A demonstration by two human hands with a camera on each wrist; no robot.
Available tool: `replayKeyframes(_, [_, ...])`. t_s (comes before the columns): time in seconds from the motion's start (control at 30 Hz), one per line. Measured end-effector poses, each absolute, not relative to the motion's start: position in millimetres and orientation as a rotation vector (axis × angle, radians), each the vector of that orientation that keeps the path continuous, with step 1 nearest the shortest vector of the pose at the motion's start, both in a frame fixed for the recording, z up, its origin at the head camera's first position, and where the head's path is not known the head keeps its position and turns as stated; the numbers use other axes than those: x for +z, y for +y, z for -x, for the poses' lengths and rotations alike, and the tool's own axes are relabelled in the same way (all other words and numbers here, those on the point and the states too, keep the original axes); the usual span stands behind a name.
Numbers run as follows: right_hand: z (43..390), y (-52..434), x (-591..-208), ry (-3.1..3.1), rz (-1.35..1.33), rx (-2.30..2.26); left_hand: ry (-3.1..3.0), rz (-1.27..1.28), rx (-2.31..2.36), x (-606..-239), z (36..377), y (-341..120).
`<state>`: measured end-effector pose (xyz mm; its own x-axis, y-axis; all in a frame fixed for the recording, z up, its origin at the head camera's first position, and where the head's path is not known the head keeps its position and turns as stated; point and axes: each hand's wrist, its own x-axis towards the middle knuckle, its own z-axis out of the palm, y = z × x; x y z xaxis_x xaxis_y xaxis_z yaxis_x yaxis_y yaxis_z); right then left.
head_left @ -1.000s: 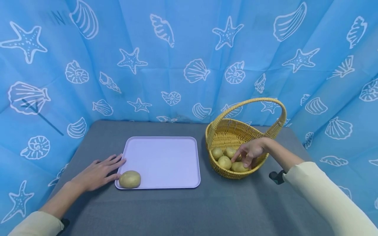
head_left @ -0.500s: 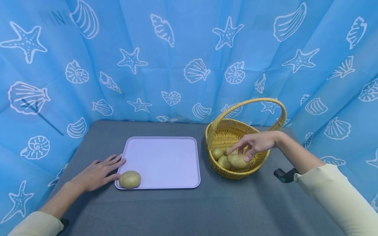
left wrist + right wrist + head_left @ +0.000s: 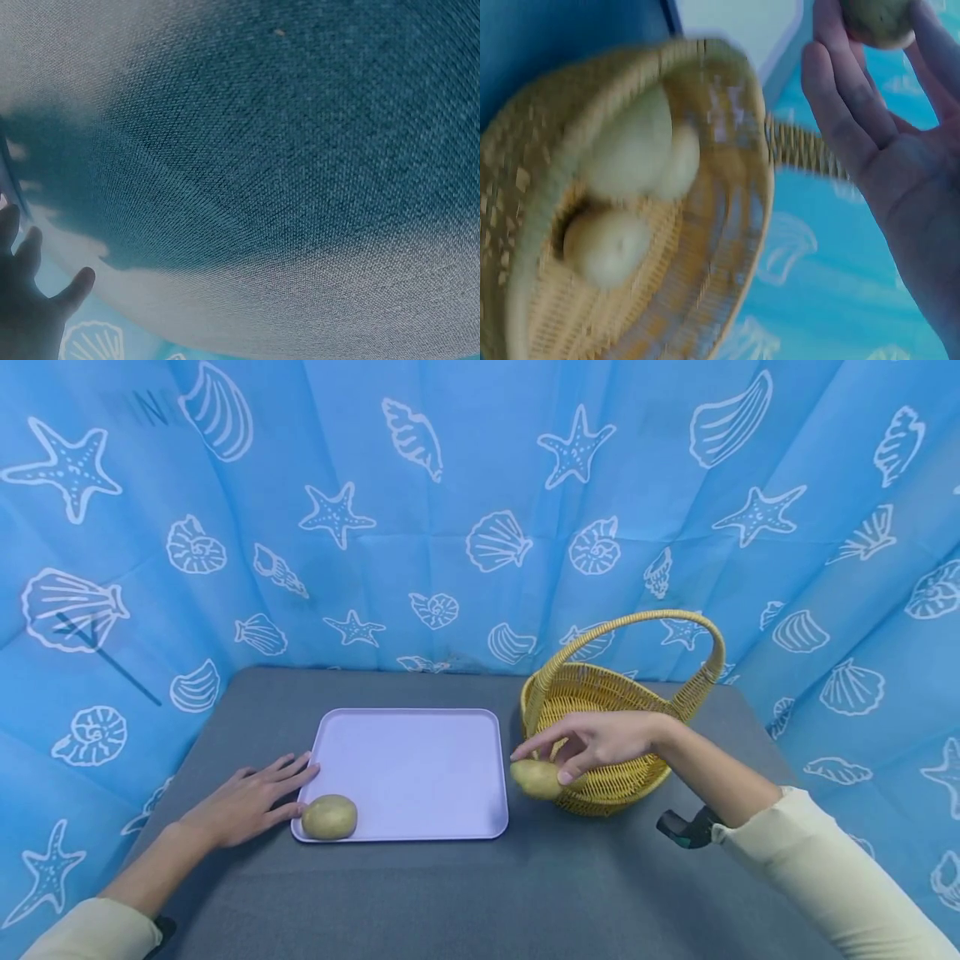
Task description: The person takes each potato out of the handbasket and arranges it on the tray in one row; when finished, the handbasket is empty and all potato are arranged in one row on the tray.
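My right hand [image 3: 581, 747] pinches a yellow-brown potato [image 3: 536, 778] in its fingertips, in the air between the wicker basket [image 3: 600, 689] and the right edge of the lilac tray [image 3: 412, 760]. In the right wrist view the held potato [image 3: 877, 20] sits at the fingertips [image 3: 832, 30], and three potatoes [image 3: 630, 157] lie inside the basket [image 3: 727, 225]. Another potato [image 3: 330, 817] lies in the tray's near left corner. My left hand [image 3: 251, 797] lies flat on the grey tablecloth, fingertips touching the tray's left edge and that potato.
A grey cloth [image 3: 480, 893] covers the table. Blue fabric printed with shells and starfish [image 3: 480, 510] hangs behind and on both sides. The basket's tall handle [image 3: 660, 627] arches over it. The left wrist view shows grey cloth [image 3: 285, 165] and the edge of my left hand [image 3: 30, 300].
My right hand lifted a potato out of the basket and carried it left, over the basket's rim toward the tray. The left hand has stayed still.
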<state>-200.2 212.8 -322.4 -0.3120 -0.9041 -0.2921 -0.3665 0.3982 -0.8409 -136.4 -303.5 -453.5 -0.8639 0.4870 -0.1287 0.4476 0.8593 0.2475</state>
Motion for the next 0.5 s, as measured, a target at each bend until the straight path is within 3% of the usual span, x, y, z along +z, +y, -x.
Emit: replayKeyframes(0.5, [175,105,-399,1.764,1.173,-0.962,2.855,-0.726,0.291,-456,137,-304])
